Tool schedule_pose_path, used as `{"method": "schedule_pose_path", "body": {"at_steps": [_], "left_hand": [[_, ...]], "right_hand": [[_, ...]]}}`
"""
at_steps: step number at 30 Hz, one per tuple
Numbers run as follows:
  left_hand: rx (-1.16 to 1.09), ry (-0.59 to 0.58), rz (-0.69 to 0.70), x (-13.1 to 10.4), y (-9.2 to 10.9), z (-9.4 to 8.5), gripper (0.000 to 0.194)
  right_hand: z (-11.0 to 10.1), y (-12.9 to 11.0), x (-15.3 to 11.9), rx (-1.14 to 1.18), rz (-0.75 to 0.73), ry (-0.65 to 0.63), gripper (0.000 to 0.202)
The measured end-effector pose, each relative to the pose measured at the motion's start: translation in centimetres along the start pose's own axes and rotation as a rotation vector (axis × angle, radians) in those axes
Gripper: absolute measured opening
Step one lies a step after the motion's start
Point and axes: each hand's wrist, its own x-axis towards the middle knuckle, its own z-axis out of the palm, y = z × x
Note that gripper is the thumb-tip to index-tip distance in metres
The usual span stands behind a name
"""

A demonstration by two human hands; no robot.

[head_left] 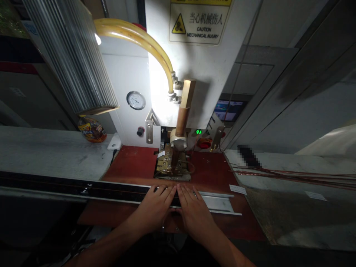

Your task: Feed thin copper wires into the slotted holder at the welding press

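Both hands lie flat, fingers stretched out and gripping nothing: the left hand (156,205) and right hand (193,207) press side by side, index fingers almost touching, on top of a long dark metal channel rail (111,190). This rail runs across the red-brown work plate (130,163), its bare silvery end (219,202) sticking out to the right. Just beyond the fingertips sits a brass clamping fixture (171,167) under the copper-coloured electrode rod (183,115) of the white machine (194,66).
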Motion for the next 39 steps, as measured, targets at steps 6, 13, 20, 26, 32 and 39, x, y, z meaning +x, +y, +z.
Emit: {"method": "schedule_pose_path", "body": {"at_steps": [6, 13, 20, 26, 32, 39], "left_hand": [[-0.007, -0.016, -0.001, 0.1, 0.1, -0.1, 0.061], [-0.005, -0.017, -0.012, 0.1, 0.2, -0.2, 0.06], [0.021, -0.018, 0.005, 0.0, 0.2, -0.3, 0.06], [0.048, -0.035, 0.014, 0.2, 0.1, -0.4, 0.061], [0.052, -0.031, 0.013, 0.3, 0.1, -0.4, 0.062], [0.007, -0.029, 0.001, 0.3, 0.0, -0.6, 0.058]], "right_hand": [[-0.1, 0.1, 0.0, -0.003, 0.014, 0.002, 0.068], [-0.6, 0.0, 0.2, 0.022, 0.022, 0.006, 0.062], [-0.2, -0.2, -0.1, 0.029, 0.025, 0.027, 0.058], [0.1, 0.0, -0.1, 0.029, 0.013, 0.016, 0.056], [-0.4, 0.0, 0.1, 0.058, 0.016, 0.022, 0.058], [-1.4, 0.4, 0.3, 0.062, 0.014, -0.038, 0.06]]}}
